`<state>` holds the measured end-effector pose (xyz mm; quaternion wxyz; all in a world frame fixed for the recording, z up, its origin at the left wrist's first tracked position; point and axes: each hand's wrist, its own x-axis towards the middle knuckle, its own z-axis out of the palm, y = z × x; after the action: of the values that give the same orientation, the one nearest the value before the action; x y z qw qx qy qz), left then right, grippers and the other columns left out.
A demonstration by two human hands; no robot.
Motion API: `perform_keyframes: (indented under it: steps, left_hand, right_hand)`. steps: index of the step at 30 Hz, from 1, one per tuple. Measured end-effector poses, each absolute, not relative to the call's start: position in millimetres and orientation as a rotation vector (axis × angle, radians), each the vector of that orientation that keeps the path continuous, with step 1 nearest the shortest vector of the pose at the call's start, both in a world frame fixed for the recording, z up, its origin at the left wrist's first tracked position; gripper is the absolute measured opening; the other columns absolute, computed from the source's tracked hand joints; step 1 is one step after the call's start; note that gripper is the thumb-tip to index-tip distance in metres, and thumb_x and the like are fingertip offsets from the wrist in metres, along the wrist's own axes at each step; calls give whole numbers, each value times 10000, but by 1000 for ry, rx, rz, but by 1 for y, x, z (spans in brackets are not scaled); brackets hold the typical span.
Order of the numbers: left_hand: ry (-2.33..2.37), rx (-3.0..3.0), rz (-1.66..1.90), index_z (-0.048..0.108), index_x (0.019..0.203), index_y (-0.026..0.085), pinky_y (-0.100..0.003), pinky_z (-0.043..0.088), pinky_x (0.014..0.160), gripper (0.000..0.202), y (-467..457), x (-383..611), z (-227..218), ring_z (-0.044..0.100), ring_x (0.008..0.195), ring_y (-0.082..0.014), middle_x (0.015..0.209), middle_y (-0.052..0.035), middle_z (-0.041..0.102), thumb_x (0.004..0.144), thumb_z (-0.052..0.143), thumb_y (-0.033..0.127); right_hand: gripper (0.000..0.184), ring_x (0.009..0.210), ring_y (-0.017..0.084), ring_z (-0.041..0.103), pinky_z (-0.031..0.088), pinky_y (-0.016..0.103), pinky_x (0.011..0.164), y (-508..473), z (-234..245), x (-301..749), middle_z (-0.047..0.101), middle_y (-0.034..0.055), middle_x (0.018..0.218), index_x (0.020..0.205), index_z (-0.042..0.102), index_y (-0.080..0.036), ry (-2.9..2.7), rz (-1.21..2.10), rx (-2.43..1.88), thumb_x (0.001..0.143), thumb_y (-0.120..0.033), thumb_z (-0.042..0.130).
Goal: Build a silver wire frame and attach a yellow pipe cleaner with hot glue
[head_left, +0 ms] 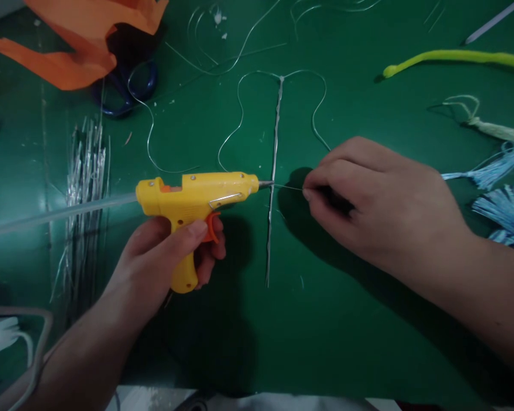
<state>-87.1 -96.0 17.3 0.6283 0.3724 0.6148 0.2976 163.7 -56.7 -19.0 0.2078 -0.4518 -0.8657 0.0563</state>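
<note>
My left hand (171,248) is wrapped round the grip of a yellow hot glue gun (205,187), with a finger or thumb by its orange trigger (215,227). A long clear glue stick (68,212) sticks out of the gun's back. The nozzle meets the middle of a thin silvery wire stem (275,142) lying on the table. Curved wires (240,108) spread to both sides from the stem's top. My right hand (368,194) pinches the end of a fine wire (292,187) that runs to the stem at the nozzle tip.
On the left lie a bundle of silvery wires (85,200), blue-handled scissors (149,85) and orange paper (68,57). Light blue tassels (503,211), a pale green tassel (501,128) and a yellow-green strip (454,56) are at right. A white cable (43,342) crosses the lower left.
</note>
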Motion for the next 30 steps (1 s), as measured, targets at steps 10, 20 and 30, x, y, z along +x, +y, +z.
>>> perform_keyframes:
  steps: [10, 20, 30]
  left_hand:
    - [1473, 900, 626, 682, 824, 143, -147, 461, 444, 197, -98, -85, 19, 554, 439, -45, 742, 4, 704, 849, 646, 336]
    - [1469, 888, 689, 702, 790, 171, -153, 443, 409, 173, -99, -87, 15, 554, 419, -66, 674, 15, 674, 820, 666, 337]
    - [1502, 882, 672, 684, 794, 132, -167, 427, 439, 179, -100, -83, 21, 541, 449, -66, 684, -4, 668, 839, 646, 301]
  right_hand:
    - [207, 660, 157, 564, 387, 291, 524, -56, -19, 164, 661, 84, 875, 804, 666, -141, -2416, 136, -1230, 925, -203, 510]
    - [201, 698, 167, 591, 404, 300, 545, -56, -21, 166, 663, 75, 883, 802, 642, -171, -2419, 165, -1235, 932, -212, 494]
    - [169, 772, 189, 629, 458, 311, 574, -55, -17, 168, 677, 67, 934, 859, 637, -196, -2410, 265, -1232, 935, -231, 490]
